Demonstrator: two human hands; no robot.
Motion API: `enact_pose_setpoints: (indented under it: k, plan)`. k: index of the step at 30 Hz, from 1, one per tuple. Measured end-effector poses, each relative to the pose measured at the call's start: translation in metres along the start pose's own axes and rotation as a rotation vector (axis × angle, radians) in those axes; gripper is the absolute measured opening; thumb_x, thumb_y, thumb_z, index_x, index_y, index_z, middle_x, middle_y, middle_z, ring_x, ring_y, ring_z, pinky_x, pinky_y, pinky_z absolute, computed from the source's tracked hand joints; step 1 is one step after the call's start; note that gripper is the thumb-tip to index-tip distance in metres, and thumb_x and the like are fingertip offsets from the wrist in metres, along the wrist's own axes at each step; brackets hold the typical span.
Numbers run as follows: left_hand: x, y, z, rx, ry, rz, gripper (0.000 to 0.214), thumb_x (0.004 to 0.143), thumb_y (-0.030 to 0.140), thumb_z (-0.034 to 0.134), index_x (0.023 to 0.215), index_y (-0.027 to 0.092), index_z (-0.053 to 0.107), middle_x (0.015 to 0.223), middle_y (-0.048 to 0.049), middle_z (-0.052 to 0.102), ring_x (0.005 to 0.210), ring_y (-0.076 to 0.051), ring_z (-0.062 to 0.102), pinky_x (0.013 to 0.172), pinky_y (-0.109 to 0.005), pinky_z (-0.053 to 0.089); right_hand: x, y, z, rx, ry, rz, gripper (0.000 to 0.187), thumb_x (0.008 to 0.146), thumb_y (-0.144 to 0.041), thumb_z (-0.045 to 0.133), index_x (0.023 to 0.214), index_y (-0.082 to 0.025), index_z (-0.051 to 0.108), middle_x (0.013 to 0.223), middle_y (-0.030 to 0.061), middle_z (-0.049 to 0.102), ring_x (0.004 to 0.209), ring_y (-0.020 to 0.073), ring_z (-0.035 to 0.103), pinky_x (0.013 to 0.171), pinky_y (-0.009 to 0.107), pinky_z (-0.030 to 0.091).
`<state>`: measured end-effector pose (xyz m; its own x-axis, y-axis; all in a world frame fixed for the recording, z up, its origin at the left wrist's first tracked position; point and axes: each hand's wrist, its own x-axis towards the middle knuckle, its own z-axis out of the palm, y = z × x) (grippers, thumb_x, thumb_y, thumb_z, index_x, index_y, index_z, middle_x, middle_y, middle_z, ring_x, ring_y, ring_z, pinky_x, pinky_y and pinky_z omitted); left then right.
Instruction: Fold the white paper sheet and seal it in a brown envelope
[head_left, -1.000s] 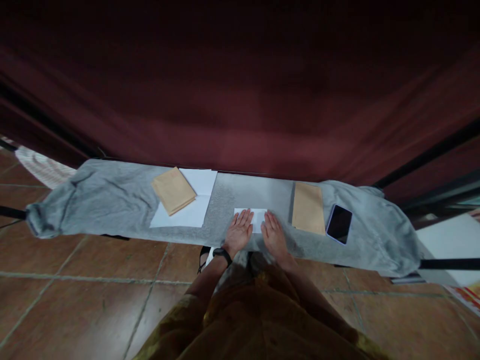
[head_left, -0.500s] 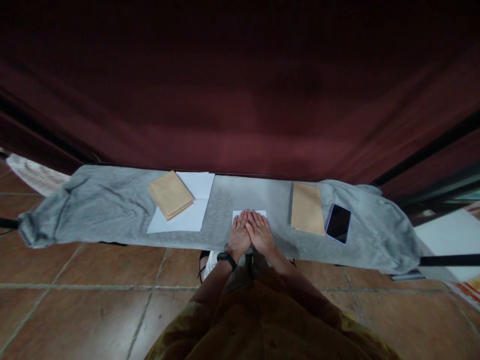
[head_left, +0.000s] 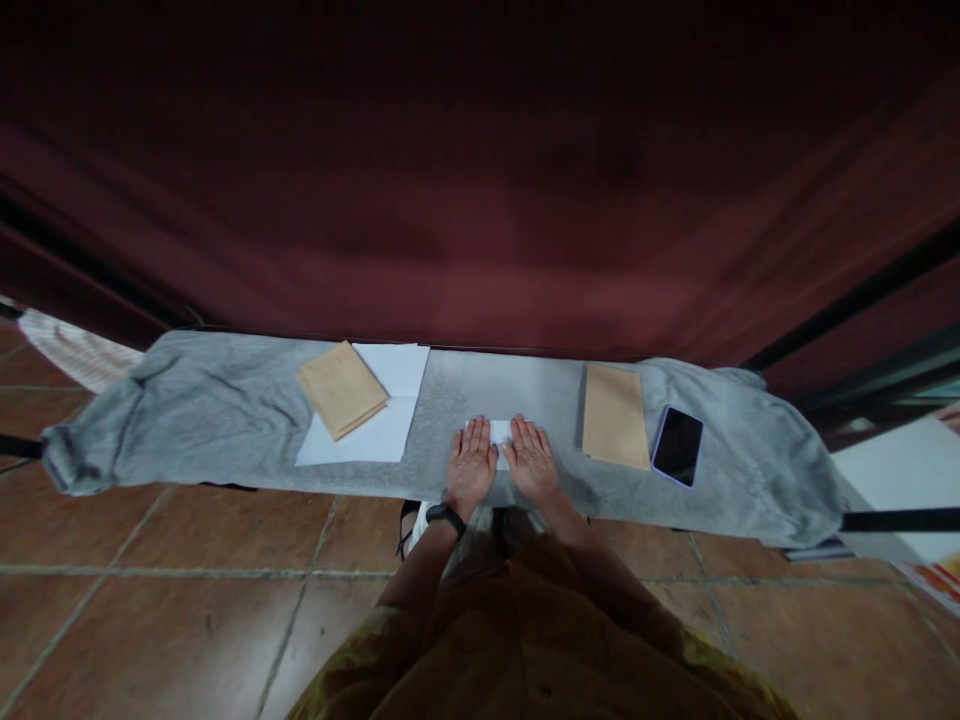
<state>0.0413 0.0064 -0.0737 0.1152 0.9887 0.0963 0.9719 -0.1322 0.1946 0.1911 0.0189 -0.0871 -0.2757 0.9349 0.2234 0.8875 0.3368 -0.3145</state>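
Note:
A small white piece of paper (head_left: pixel 501 432), seemingly folded, lies on the grey cloth (head_left: pixel 510 385) close to its front edge. My left hand (head_left: pixel 472 463) rests flat on the paper's left part, fingers stretched forward and a dark band on the wrist. On the right part lies my right hand (head_left: pixel 531 460), also flat with fingers out. Between the two hands a strip of the paper shows; the rest is hidden beneath them. Neither hand grips anything.
To the left, a stack of brown envelopes (head_left: pixel 343 390) lies across white paper sheets (head_left: pixel 375 440). At the right are another brown envelope (head_left: pixel 615 416) and a phone (head_left: pixel 678 446) with a light purple edge. A dark red curtain-like surface (head_left: pixel 480 250) rises behind the cloth.
My hands were together, overlapping at the middle of the paper. They have slid apart, left hand leftward and right hand rightward, uncovering the paper's middle.

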Motion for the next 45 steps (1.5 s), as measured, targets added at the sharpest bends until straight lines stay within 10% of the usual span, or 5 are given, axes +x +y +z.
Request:
enact_pose_setpoints:
  k: [19, 25, 32, 41, 45]
  plan:
    - [-0.01, -0.011, -0.007, -0.32, 0.161, -0.284, 0.055, 0.094, 0.023, 0.042, 0.147, 0.008, 0.049, 0.156, -0.0185, 0.046, 0.148, -0.03, 0.039, 0.124, -0.05, 0.027, -0.014, 0.023, 0.003, -0.06, 0.093, 0.097, 0.058, 0.107, -0.038, 0.035, 0.156, -0.007, 0.039, 0.158, 0.0185, 0.042, 0.148, 0.0297, 0.038, 0.122, 0.051, 0.023]
    - [0.013, -0.012, -0.02, -0.934, 0.194, -0.603, 0.038, 0.076, 0.017, 0.062, 0.113, 0.018, 0.069, 0.109, -0.0092, 0.075, 0.115, -0.026, 0.064, 0.103, -0.042, 0.048, -0.013, 0.019, -0.001, -0.075, 0.043, 0.125, 0.059, 0.106, -0.037, 0.033, 0.154, -0.004, 0.04, 0.16, 0.0176, 0.04, 0.148, 0.0302, 0.037, 0.124, 0.049, 0.02]
    - [0.023, -0.014, -0.029, -1.201, 0.191, -0.754, 0.02, 0.065, 0.023, 0.07, 0.083, 0.016, 0.066, 0.062, 0.003, 0.062, 0.061, -0.016, 0.06, 0.063, -0.028, 0.049, -0.012, 0.017, -0.006, -0.045, 0.031, 0.133, 0.057, 0.105, -0.031, 0.032, 0.155, -0.004, 0.039, 0.16, 0.0179, 0.041, 0.149, 0.0287, 0.036, 0.124, 0.049, 0.02]
    - [0.014, 0.0, -0.051, -1.483, 0.236, -0.754, 0.033, 0.059, 0.028, 0.076, 0.089, 0.015, 0.069, 0.066, 0.0018, 0.065, 0.058, -0.014, 0.058, 0.057, -0.025, 0.046, -0.027, -0.009, -0.023, 0.217, -0.031, -0.169, 0.067, 0.101, -0.043, 0.047, 0.158, -0.013, 0.033, 0.164, 0.0136, 0.035, 0.152, 0.0251, 0.032, 0.125, 0.047, 0.026]
    - [0.013, 0.009, -0.063, -1.558, 0.202, -0.659, 0.039, 0.069, 0.042, 0.078, 0.098, 0.016, 0.072, 0.087, -0.0062, 0.073, 0.076, -0.017, 0.066, 0.063, -0.026, 0.049, -0.016, -0.026, -0.033, 0.541, 0.034, 0.019, 0.055, 0.101, -0.035, 0.042, 0.151, -0.014, 0.048, 0.159, 0.0144, 0.044, 0.147, 0.024, 0.041, 0.122, 0.043, 0.032]
